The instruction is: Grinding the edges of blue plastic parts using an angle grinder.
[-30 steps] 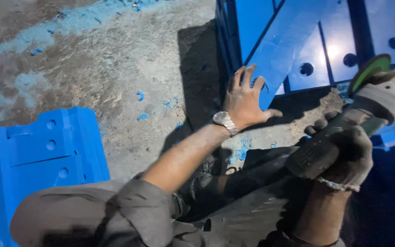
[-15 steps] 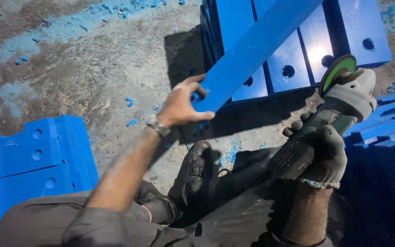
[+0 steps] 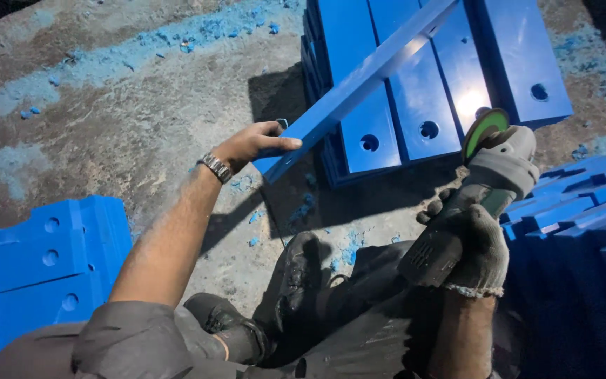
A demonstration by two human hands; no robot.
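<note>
My left hand point(image 3: 252, 145), bare with a metal wristwatch, grips the near end of a long blue plastic bar point(image 3: 359, 81). The bar is lifted and slants up to the right across a stack of blue drilled plates point(image 3: 415, 105). My right hand point(image 3: 473, 247) wears a dark knit glove and holds an angle grinder point(image 3: 489, 165) by its body. The grinder's green disc point(image 3: 484, 130) points up, just in front of the stack's near edge.
Another pile of blue drilled plates point(image 3: 36, 260) lies at the lower left, and more blue bars point(image 3: 583, 203) are stacked at the right. Blue shavings litter the concrete floor point(image 3: 106, 126). My black shoes point(image 3: 296, 281) and dark trousers fill the bottom middle.
My left hand went from resting flat by the stack to gripping the blue bar and lifting its near end out to the left. The grinder hand stayed about where it was.
</note>
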